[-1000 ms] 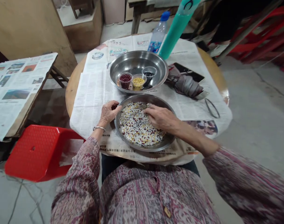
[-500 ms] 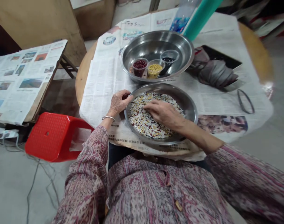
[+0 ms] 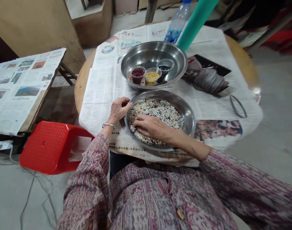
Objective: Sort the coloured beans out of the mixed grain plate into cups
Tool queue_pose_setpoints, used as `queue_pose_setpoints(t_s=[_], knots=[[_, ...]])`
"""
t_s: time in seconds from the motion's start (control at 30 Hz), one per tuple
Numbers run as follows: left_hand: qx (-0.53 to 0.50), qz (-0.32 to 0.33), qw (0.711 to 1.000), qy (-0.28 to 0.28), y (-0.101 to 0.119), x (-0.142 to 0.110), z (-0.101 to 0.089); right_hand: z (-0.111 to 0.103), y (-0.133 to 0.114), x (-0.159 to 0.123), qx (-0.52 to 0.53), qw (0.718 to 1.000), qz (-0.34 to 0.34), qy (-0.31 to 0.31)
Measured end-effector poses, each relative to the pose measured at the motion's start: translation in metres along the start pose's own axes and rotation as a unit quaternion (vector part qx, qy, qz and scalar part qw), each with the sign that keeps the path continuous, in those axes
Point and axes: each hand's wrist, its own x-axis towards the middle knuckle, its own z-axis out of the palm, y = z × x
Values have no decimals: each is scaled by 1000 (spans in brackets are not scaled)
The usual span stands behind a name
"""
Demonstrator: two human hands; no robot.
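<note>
In the head view, a shallow steel basin (image 3: 190, 123) holds a spread of mixed grains (image 3: 163, 111), white with dark red, yellow and black bits among them. My left hand (image 3: 119, 110) grips the basin's left rim, thumb on top and fingers curled at the edge. Down in the grains at the left side is my right hand (image 3: 152, 127), palm down, its fingers close together and bent. Its fingertips are hidden, so what they pinch cannot be made out. Behind, a larger steel basin (image 3: 126, 60) contains clear cups of red beans (image 3: 137, 74), yellow split beans (image 3: 151, 77) and black beans (image 3: 164, 67).
Newspaper (image 3: 98, 89) covers the round table. A plastic bottle (image 3: 176, 27) and a green cylinder (image 3: 198, 24) stand behind the large basin. A folded grey umbrella (image 3: 208, 80) and a dark loop (image 3: 238, 106) lie right. A red stool (image 3: 48, 143) stands left on the floor.
My right hand has moved left and toward me through the grains, to the basin's left side. My left hand stays at the rim. The view has shifted a little.
</note>
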Motion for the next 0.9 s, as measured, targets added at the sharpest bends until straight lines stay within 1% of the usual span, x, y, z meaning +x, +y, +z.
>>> queue_pose_setpoints(t_s=[0.03, 0.1, 0.2, 0.27, 0.3, 0.37, 0.43, 0.47, 0.53, 0.6, 0.67, 0.73, 0.77, 0.83, 0.9], knots=[[-4, 0, 1000, -2, 0, 0, 0, -4, 5, -5, -9, 1000, 8, -12], [-14, -1, 1000, -3, -1, 0, 0, -15, 21, -16, -27, 999, 47, -4], [-19, -2, 1000, -2, -2, 0, 0, -26, 52, -22, -41, 989, 125, 66], [-16, -3, 1000, -1, -2, 0, 0, -27, 66, -15, -52, 977, 181, 101], [-13, -3, 1000, -1, -2, 0, 0, -26, 69, -8, -62, 970, 206, 114], [-6, -3, 1000, -1, -2, 0, -1, -20, 66, 8, -85, 960, 233, 132], [2, -3, 1000, -3, -2, 1, -2, -13, 55, 25, -97, 964, 210, 133], [5, -3, 1000, -4, -2, 1, -2, -11, 47, 30, -96, 971, 181, 123], [10, -2, 1000, -4, -2, 1, -2, -9, 33, 35, -74, 989, 104, 78], [9, -2, 1000, -2, -2, 1, -1, -12, 24, 29, -44, 998, 30, 18], [2, -2, 1000, -2, -3, 0, 0, -19, 22, 14, -20, 999, -15, -34], [-7, -1, 1000, -5, -4, 0, 1, -28, 26, -6, -8, 998, -19, -62], [-11, -1, 1000, -7, -4, 0, 2, -33, 29, -17, -5, 998, -3, -58], [-15, -3, 1000, -10, -5, 1, 3, -39, 32, -35, -2, 999, 34, -26], [-16, -3, 1000, -12, -6, 1, 3, -40, 26, -49, 9, 999, 49, -7]])
